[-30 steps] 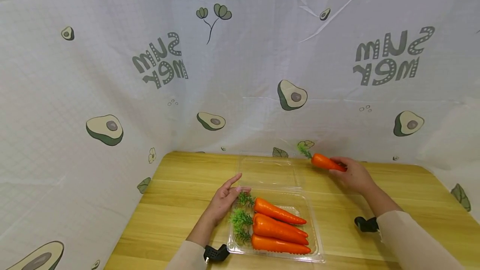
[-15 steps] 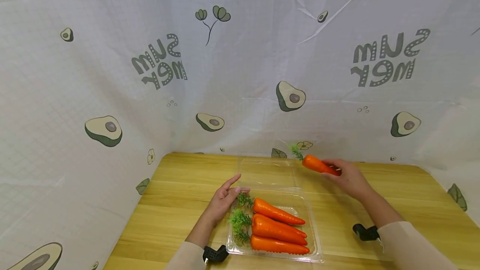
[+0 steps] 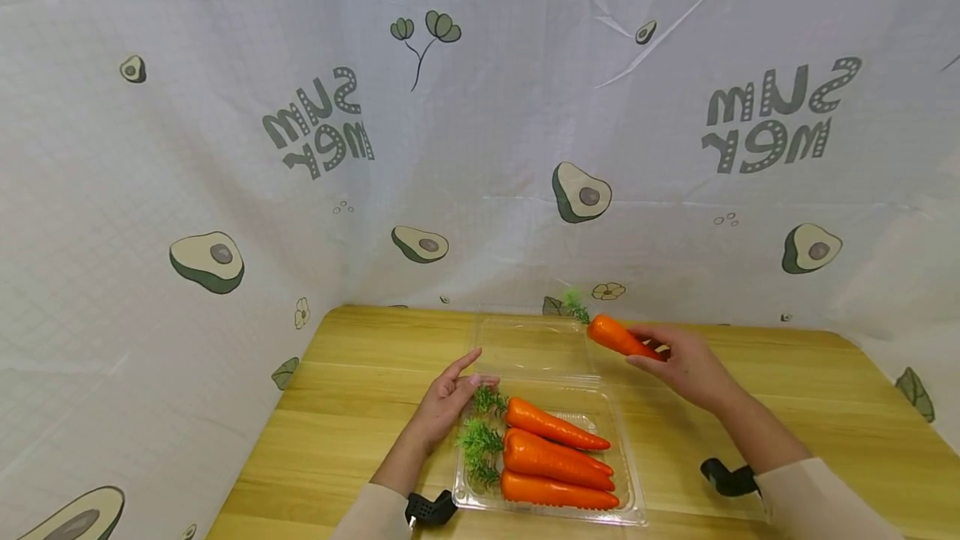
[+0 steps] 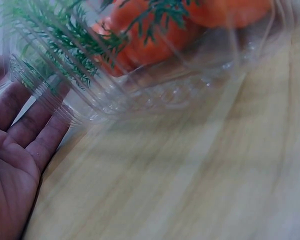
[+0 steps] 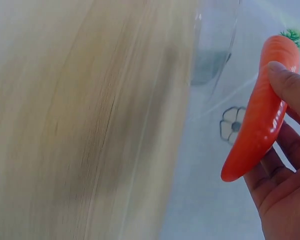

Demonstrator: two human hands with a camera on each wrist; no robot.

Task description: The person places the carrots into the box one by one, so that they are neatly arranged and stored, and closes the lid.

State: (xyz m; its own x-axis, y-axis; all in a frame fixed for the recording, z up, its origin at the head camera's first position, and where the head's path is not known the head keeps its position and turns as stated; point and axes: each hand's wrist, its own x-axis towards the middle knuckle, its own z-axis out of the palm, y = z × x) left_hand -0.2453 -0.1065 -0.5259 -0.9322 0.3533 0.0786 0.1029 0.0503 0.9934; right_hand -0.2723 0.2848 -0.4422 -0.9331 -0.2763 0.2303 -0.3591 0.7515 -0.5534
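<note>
My right hand [image 3: 686,365] pinches an orange carrot [image 3: 615,335] with a green leafy top, raised behind and to the right of the clear plastic container [image 3: 633,473]. In the right wrist view, thumb and fingers hold the carrot [image 5: 262,110], its tapered tip pointing down. Several other carrots [image 3: 551,452] lie side by side in the container, their leafy tops [image 3: 480,440] at its left. My left hand [image 3: 441,411] rests at the container's back left corner, fingers extended. In the left wrist view those fingers [image 4: 45,132] touch the clear wall.
The container's clear lid [image 3: 536,344] lies folded back on the wooden table [image 3: 360,373]. Behind the table hangs a white curtain [image 3: 480,107] printed with avocados and lettering. A black wrist device [image 3: 431,509] sits under each forearm.
My right hand has carried the carrot leftward, closer to the lid. The left hand and the carrots in the container stay where they were.
</note>
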